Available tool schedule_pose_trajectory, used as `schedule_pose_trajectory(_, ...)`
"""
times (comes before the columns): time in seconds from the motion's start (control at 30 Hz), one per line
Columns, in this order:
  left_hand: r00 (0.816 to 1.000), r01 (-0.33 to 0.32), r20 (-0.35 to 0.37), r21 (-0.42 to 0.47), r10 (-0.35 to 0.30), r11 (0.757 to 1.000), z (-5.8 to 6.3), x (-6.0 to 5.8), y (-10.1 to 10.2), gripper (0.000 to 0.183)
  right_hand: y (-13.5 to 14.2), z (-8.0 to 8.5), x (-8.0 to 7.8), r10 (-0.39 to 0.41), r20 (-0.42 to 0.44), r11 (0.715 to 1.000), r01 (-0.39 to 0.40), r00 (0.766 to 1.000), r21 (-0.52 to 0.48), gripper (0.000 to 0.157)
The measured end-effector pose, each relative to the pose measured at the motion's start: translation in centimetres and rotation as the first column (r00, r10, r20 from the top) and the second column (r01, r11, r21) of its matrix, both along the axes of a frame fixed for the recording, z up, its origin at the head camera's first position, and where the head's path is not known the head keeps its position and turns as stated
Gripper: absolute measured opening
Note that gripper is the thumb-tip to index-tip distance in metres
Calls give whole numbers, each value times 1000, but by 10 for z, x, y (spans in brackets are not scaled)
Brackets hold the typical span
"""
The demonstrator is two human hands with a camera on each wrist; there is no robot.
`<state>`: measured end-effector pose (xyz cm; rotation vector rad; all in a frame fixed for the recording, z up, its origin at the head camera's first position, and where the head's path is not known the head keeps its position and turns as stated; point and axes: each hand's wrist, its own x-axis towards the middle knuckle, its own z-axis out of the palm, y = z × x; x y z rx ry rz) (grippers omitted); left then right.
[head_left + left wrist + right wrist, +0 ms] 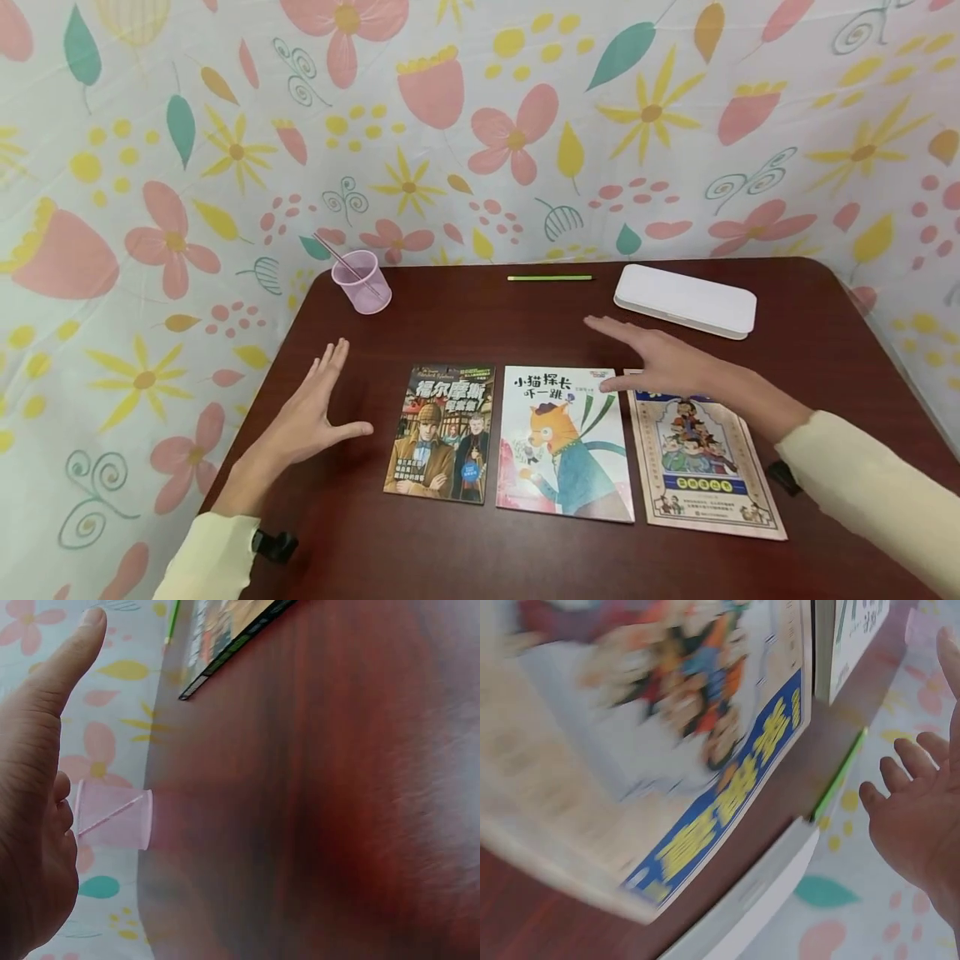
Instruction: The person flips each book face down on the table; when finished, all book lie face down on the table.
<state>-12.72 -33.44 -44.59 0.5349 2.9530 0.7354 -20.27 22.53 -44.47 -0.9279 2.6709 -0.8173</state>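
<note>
Three books lie side by side on a dark red-brown table (450, 554). The left book (437, 433) shows a detective in a cap, the middle book (562, 450) an orange cat in a blue coat, and the right book (697, 467) a group of figures on a cream cover. My left hand (303, 417) hovers left of the detective book, thumb spread, holding nothing. Over the top of the cream book is my right hand (660, 358), fingers extended and grasping nothing; it hides part of that cover's upper edge.
A pink cup (366, 287) with a thin stick in it stands at the back left. Along the back edge lies a green pencil (550, 278). A white case (686, 300) sits at the back right. Behind the table hangs a floral cloth (480, 125).
</note>
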Motion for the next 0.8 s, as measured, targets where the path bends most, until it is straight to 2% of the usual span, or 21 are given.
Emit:
schedule_pose_trajectory(0.17, 997, -51, 64, 20, 49, 999, -11, 10, 6, 142, -34, -12, -19, 96, 68, 995, -95, 993, -20, 105)
schedule_pose_trajectory(0.37, 996, -37, 85, 45, 33, 998, -23, 23, 13, 145, -73, -21, -37, 156, 136, 988, -154, 978, -24, 103)
schedule_pose_trajectory(0.57, 993, -24, 119, 76, 15, 997, -35, 36, 19, 144, -112, -25, -42, 201, 202, 979, -192, 958, -62, 98)
schedule_pose_trajectory(0.8, 984, -17, 176, 81, 2, 997, -48, 51, 31, 141, -144, -32, -45, 263, 193, 964, -252, 945, -82, 85)
